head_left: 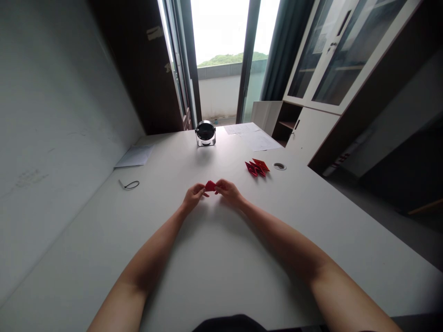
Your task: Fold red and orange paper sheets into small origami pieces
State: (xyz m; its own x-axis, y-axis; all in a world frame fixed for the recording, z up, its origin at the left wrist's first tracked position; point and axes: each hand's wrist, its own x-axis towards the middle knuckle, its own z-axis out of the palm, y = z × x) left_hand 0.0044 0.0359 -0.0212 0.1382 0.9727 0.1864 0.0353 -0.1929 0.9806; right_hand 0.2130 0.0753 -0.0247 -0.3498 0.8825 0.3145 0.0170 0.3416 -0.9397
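A small folded piece of red paper (210, 186) is held just above the white table (214, 258), between my two hands. The fingers of my left hand (194, 195) pinch its left edge, and my right hand (227, 190) grips its right edge. To the right, a short distance from my right hand, several folded red paper pieces (255, 169) lie close together on the tabletop. Their diamond-like outlines have pointed ends. Fine folds in the held piece are too small to make out.
A round black object on a metal stand (206, 133) stands at the back of the table. White paper sheets (258, 138) lie behind the red pieces, near a cable hole (279, 166). At left are a thin dark cable loop (131, 185) and a pale folder (134, 156) by the wall.
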